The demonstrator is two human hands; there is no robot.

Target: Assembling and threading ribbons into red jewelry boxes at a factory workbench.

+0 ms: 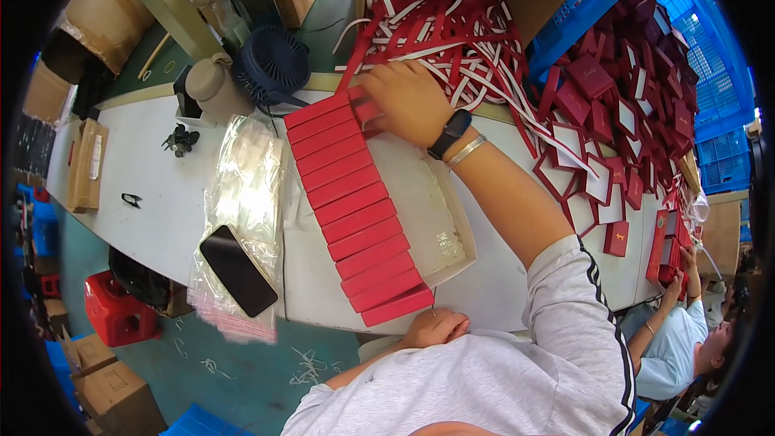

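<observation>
Light grey T-shirt cloth fills the lower part of the view, pressed close to the near edge of a white tabletop. From its sleeve, the right arm stretches toward the far edge, with a black watch and a silver bangle at the wrist. The right hand is nearly closed, pinching a small red end box at the far end of a row of red boxes; its thumb is partly hidden. That row slants across the tabletop from the near edge to the far edge, packed side by side, just left of a shallow white tray. The left hand sits at the near edge beside the row, fingers curled under; how tightly they close, I cannot tell. Left of the row, a dark phone lies on clear plastic bags. Red and white ribbons heap up beyond the far edge; more red boxes pile toward the far right corner.
</observation>
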